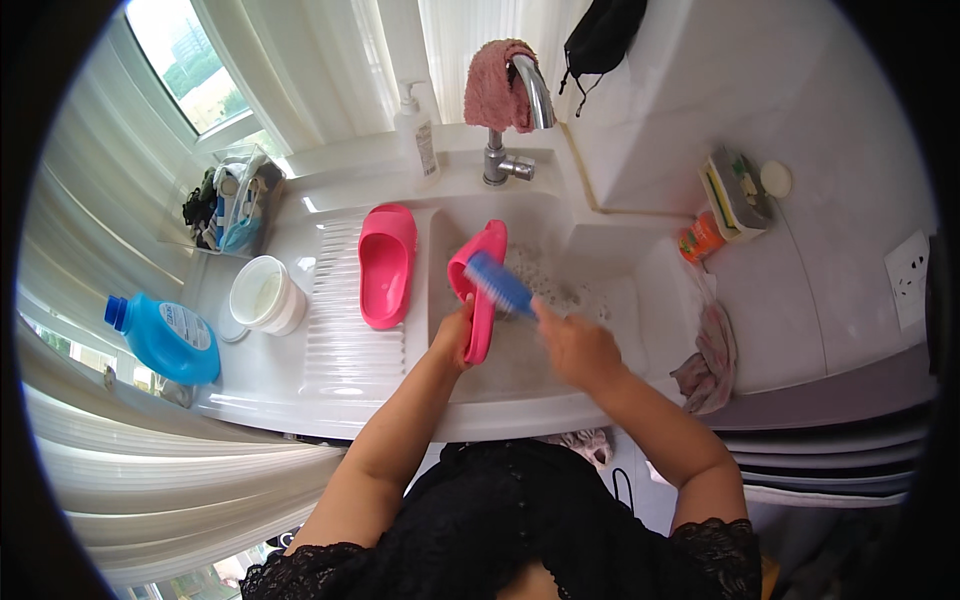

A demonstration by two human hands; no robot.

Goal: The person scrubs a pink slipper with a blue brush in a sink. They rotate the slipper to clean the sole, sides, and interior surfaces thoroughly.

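Note:
My left hand (456, 333) grips a bright pink slide slipper (484, 318) near its heel and holds it tilted on edge over the sink basin (610, 330). In my right hand (582, 350) is a blue scrubbing brush (500, 283), its head against the slipper's strap and upper side. The brush is slightly blurred. A second pink slipper (387, 268) lies sole down on the ribbed washboard (335, 330) to the left of the basin. Suds and water show at the basin's bottom.
A chrome faucet (495, 165) with a pink cloth (497, 88) stands behind the basin. Around it are a pump bottle (416, 140), a white tub (267, 296), a blue detergent bottle (165, 338) and a clear box (235, 205). A wet rag (708, 360) hangs at the right rim.

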